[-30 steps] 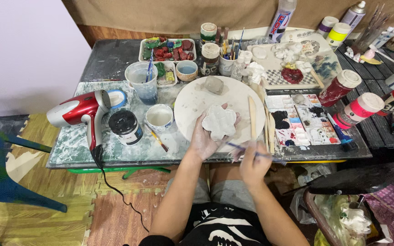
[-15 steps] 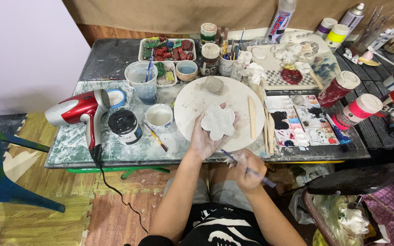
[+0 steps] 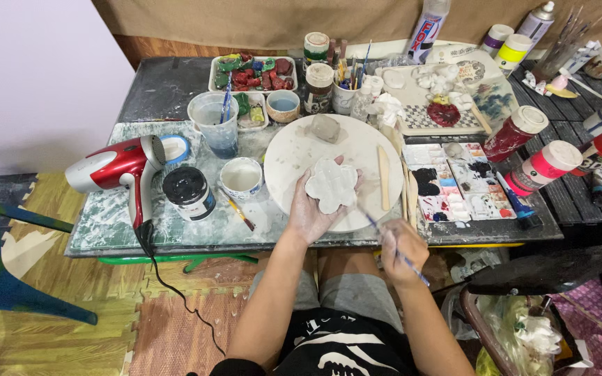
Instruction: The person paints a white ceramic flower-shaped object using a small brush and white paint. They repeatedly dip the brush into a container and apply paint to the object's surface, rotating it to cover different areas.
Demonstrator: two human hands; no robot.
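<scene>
Flower-shaped clay piece (image 3: 331, 184) is cradled in left hand (image 3: 313, 209) fingers above the round board (image 3: 294, 150), paintbrush (image 3: 391, 244) pinched by right hand (image 3: 402, 249); loose cradling risks dropped, cracked clay.

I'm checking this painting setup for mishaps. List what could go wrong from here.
1. The left hand cradles the flower-shaped clay piece on open fingers above the round board; a slip could drop and crack it.
2. The right hand holds the brush over the lap; paint might drip.
3. The hair dryer cord hangs off the table edge and could snag.
</scene>
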